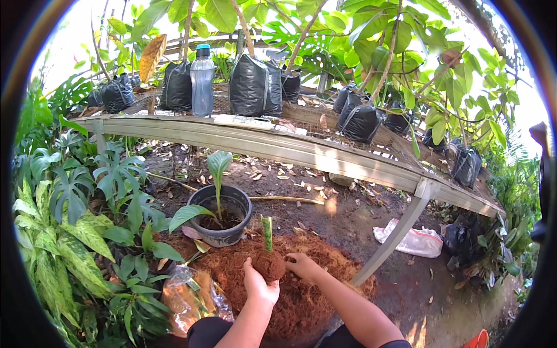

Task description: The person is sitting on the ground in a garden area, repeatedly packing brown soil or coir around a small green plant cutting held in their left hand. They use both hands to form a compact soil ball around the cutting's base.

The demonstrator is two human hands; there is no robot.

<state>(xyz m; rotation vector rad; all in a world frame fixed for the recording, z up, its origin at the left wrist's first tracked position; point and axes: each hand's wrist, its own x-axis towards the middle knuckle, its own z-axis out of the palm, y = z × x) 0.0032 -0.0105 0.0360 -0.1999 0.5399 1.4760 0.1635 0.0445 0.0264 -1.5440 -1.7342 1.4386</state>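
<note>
A ball of brown coco fibre (269,265) rests in my left hand (261,285), which cups it from the left and below. From its top a short green leaf cutting with yellow edges (267,233) stands upright. My right hand (303,266) is at the ball's right side with fingers bent; whether the fingertips press on it is hard to make out. Below both hands spreads a heap of loose coco fibre (304,304) on the ground. Just beyond the heap, a black plastic pot (226,235) holds soil and a young broad-leaved plant (218,169).
A clear plastic bag (191,300) lies left of the heap, beside leafy plants (74,243). Ahead stands a mesh-topped bench (304,152) with black grow bags (250,85), a water bottle (202,82) and a phone (243,122). Its slanted leg (391,243) comes down at the heap's right, near a white sack (409,239).
</note>
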